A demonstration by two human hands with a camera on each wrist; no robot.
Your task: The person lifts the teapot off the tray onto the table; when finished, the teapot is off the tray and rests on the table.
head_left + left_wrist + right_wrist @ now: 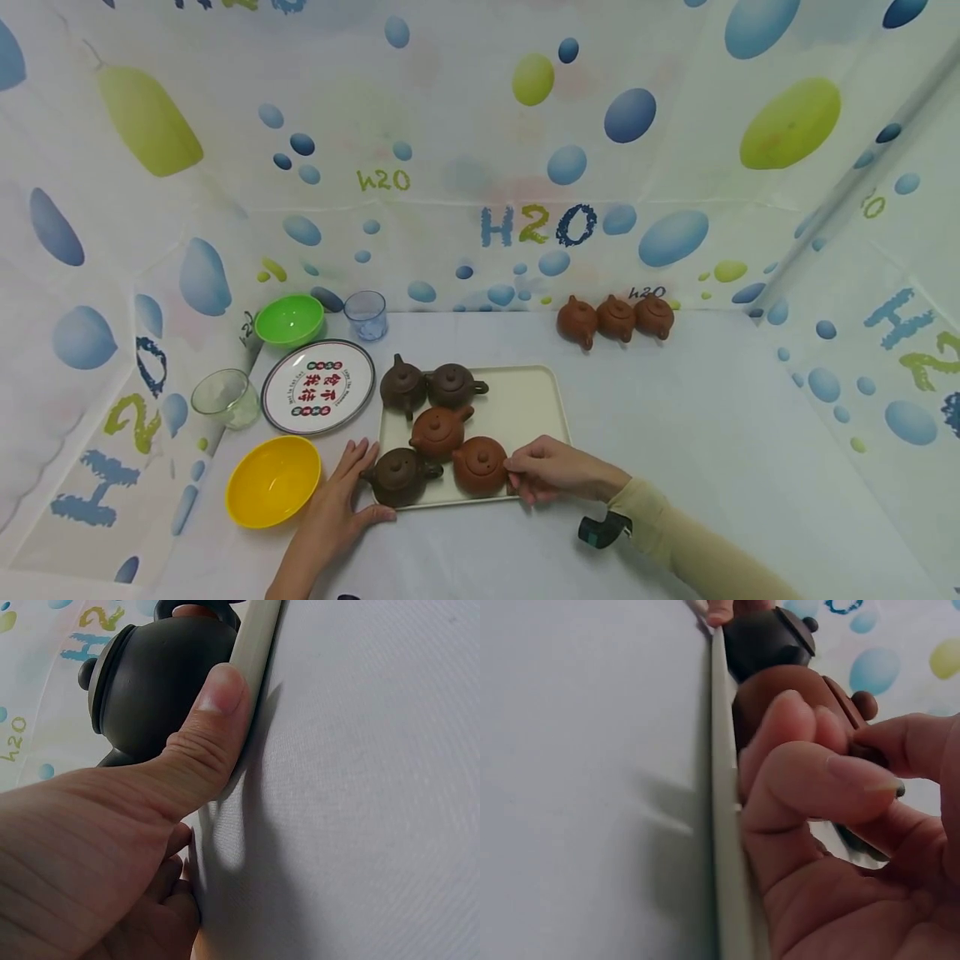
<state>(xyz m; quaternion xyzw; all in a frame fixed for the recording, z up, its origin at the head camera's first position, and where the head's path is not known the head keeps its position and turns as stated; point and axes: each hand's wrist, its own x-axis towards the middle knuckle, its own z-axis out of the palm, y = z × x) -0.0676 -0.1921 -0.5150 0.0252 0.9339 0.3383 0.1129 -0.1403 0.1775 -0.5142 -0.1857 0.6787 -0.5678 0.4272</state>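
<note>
My right hand (551, 471) pinches a small projecting part at the right side of a reddish-brown teapot (480, 465); in the right wrist view the fingers (810, 772) hide part of its body. This teapot sits near the front edge of a cream tray (517, 400). At the tray's front left corner rests my left hand (341, 504), its thumb (217, 712) against the rim beside a dark brown teapot (400, 477). Behind these stand another reddish-brown teapot (438, 432) and two dark brown ones, the left teapot (403, 385) and the right teapot (452, 385).
Three reddish-brown teapots (616, 318) line up at the back right. Left of the tray are a printed oval plate (352, 358), a yellow bowl (273, 483), a green bowl (289, 321), a clear glass bowl (225, 398) and a bluish glass (366, 317). Patterned curtains (450, 100) enclose the table.
</note>
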